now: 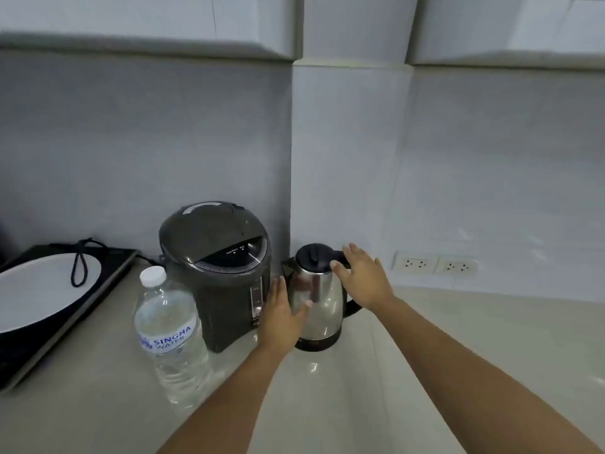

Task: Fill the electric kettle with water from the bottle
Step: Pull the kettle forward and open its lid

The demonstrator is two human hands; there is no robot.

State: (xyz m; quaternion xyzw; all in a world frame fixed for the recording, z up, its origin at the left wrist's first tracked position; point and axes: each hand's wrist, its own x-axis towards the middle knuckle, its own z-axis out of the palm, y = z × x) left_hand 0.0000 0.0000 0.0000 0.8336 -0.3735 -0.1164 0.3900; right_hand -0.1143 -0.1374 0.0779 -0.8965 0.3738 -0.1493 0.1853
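Observation:
A steel electric kettle (322, 301) with a black lid and black handle stands on its base near the wall corner, lid down. My left hand (281, 317) lies flat against the kettle's left side, fingers spread. My right hand (363, 276) reaches over the top of the black handle beside the lid, fingers apart and not closed around it. A clear plastic water bottle (172, 335) with a white cap and a blue label stands upright to the left, capped and nearly full, apart from both hands.
A dark grey hot-water dispenser (216, 267) stands between bottle and kettle, close to my left hand. At the far left a white plate (36, 290) with a black cord lies on an induction hob (19, 362). Two wall sockets (435, 264) sit to the right above the pale countertop (425, 371).

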